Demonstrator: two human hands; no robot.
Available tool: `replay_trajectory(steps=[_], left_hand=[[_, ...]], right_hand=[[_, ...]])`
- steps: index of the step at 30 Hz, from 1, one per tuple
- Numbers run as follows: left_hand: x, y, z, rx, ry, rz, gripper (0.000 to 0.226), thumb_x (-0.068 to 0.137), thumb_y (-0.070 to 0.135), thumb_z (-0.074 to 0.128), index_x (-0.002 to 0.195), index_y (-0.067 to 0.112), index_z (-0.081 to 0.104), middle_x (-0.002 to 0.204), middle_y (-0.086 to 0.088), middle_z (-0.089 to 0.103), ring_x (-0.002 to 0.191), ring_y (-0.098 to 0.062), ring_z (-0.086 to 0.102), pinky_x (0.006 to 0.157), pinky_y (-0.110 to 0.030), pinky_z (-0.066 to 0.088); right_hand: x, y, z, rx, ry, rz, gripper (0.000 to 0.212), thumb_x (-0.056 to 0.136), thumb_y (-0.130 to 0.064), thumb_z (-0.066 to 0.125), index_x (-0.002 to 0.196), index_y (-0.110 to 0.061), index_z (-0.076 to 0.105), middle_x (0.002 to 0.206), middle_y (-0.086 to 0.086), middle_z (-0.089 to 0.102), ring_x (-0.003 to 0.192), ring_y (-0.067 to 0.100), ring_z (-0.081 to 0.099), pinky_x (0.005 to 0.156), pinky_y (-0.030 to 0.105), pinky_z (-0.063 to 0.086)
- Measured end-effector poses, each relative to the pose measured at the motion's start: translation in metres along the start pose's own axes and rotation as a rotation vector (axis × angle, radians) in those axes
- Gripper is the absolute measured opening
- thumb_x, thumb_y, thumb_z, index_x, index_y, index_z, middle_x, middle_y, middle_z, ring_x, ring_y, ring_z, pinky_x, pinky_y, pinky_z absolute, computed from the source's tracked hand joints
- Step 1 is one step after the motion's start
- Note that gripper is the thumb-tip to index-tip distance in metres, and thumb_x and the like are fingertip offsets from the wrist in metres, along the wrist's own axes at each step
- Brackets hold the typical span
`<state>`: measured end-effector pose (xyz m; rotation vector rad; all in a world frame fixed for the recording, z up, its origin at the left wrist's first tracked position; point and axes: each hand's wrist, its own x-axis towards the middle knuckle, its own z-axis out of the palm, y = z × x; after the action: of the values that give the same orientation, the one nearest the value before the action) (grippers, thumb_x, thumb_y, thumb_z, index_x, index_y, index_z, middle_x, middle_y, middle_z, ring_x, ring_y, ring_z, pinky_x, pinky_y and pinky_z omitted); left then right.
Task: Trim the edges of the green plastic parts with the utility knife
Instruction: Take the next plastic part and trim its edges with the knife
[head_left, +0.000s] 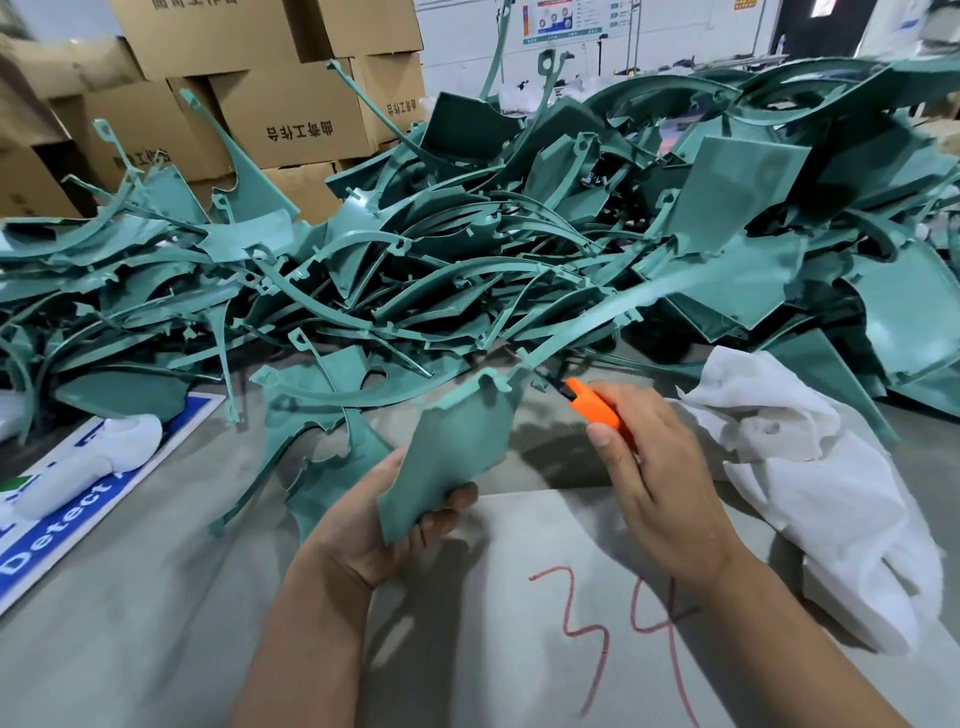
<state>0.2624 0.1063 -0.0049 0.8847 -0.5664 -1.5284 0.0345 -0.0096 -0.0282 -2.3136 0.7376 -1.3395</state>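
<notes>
My left hand (384, 525) grips the lower end of a green plastic part (457, 447), held up above the table. From its top a long curved arm sweeps up and to the right, blurred at its far end. My right hand (660, 467) holds an orange utility knife (597, 408), thumb along its body. The knife's dark tip sits against the part's upper right edge, where the curved arm begins. A big heap of green plastic parts (467, 249) covers the table behind.
A grey table (156, 623) carries a red "34" (613, 613) written near me. White cloth (810, 467) lies at the right. A blue and white sign (62, 519) and a white glove (130, 436) lie at the left. Cardboard boxes (291, 119) are stacked at the back left.
</notes>
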Motion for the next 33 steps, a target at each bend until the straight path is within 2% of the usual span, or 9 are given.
replay_trajectory(steps=[2,5,7,9,13,19,23,27,33], left_hand=[[-0.001,-0.002,0.003,0.024,-0.042,0.074,0.093,0.042,0.033,0.102,0.117,-0.005,0.063,0.091,-0.027,0.069,0.066,-0.032,0.07,0.043,-0.024,0.049],[-0.003,-0.004,0.005,0.137,-0.145,0.111,0.111,0.053,0.055,0.096,0.142,0.004,0.053,0.138,-0.028,0.059,0.119,-0.05,0.062,0.073,-0.041,0.059],[-0.002,-0.009,0.007,0.292,-0.194,0.1,0.119,0.056,0.053,0.096,0.15,0.008,0.039,0.146,-0.026,0.054,0.13,-0.05,0.055,0.093,-0.052,0.057],[0.001,-0.012,0.012,0.436,-0.104,0.115,0.105,0.054,0.037,0.101,0.14,0.011,0.048,0.134,-0.02,0.066,0.122,-0.041,0.064,0.093,-0.051,0.059],[0.011,-0.015,0.008,0.567,0.188,0.276,0.047,0.064,0.003,0.085,0.109,0.01,0.07,0.104,-0.008,0.079,0.092,-0.019,0.076,0.072,-0.026,0.059],[0.006,0.0,-0.016,0.544,0.318,0.259,0.04,0.085,-0.01,0.069,0.116,0.015,0.068,0.109,-0.012,0.077,0.097,-0.034,0.075,0.069,-0.044,0.063],[0.008,-0.001,-0.014,0.655,0.267,0.312,0.032,0.095,0.005,0.064,0.088,0.034,0.074,0.085,0.0,0.077,0.074,-0.014,0.073,0.061,-0.023,0.057],[0.01,-0.002,-0.012,0.729,0.241,0.337,0.031,0.092,0.005,0.068,0.086,0.036,0.072,0.08,0.001,0.076,0.069,-0.009,0.071,0.059,-0.02,0.055],[0.013,-0.003,-0.013,0.815,0.369,0.413,0.037,0.096,0.001,0.065,0.091,0.037,0.072,0.084,0.002,0.077,0.076,-0.013,0.074,0.065,-0.027,0.058]], right_hand=[[-0.001,-0.002,0.003,-0.015,0.008,0.034,0.032,0.111,-0.033,0.044,0.135,-0.019,0.059,0.118,-0.015,0.06,0.11,0.001,0.054,0.095,0.014,0.037],[-0.001,-0.005,0.008,-0.05,-0.051,0.108,0.036,0.111,-0.039,0.039,0.134,-0.021,0.06,0.111,-0.015,0.061,0.101,-0.002,0.052,0.091,0.007,0.034],[-0.001,-0.007,0.011,-0.053,-0.086,0.141,0.035,0.111,-0.044,0.035,0.127,-0.025,0.059,0.1,-0.017,0.059,0.092,0.001,0.052,0.082,0.012,0.037],[0.0,-0.008,0.011,-0.056,-0.103,0.153,0.033,0.11,-0.046,0.034,0.12,-0.027,0.059,0.091,-0.015,0.059,0.086,0.01,0.053,0.074,0.027,0.04],[0.0,-0.002,0.008,-0.188,-0.082,0.165,0.023,0.109,-0.04,0.043,0.116,-0.025,0.059,0.09,-0.005,0.065,0.081,0.024,0.057,0.067,0.041,0.044],[0.001,0.002,0.0,-0.227,0.029,0.206,0.033,0.111,-0.042,0.032,0.107,-0.019,0.056,0.063,-0.004,0.053,0.058,0.03,0.051,0.059,0.036,0.032],[0.0,-0.004,0.001,-0.138,0.051,0.17,0.013,0.11,-0.033,0.047,0.115,-0.029,0.059,0.069,-0.007,0.065,0.06,0.019,0.059,0.059,0.036,0.045],[-0.002,-0.003,0.001,-0.176,0.033,0.148,0.013,0.104,-0.031,0.063,0.116,-0.032,0.065,0.073,-0.006,0.071,0.059,0.021,0.06,0.056,0.037,0.048],[-0.003,0.0,-0.002,-0.265,-0.049,0.168,0.038,0.104,-0.048,0.049,0.138,-0.038,0.061,0.101,-0.008,0.062,0.091,0.018,0.058,0.074,0.039,0.052]])
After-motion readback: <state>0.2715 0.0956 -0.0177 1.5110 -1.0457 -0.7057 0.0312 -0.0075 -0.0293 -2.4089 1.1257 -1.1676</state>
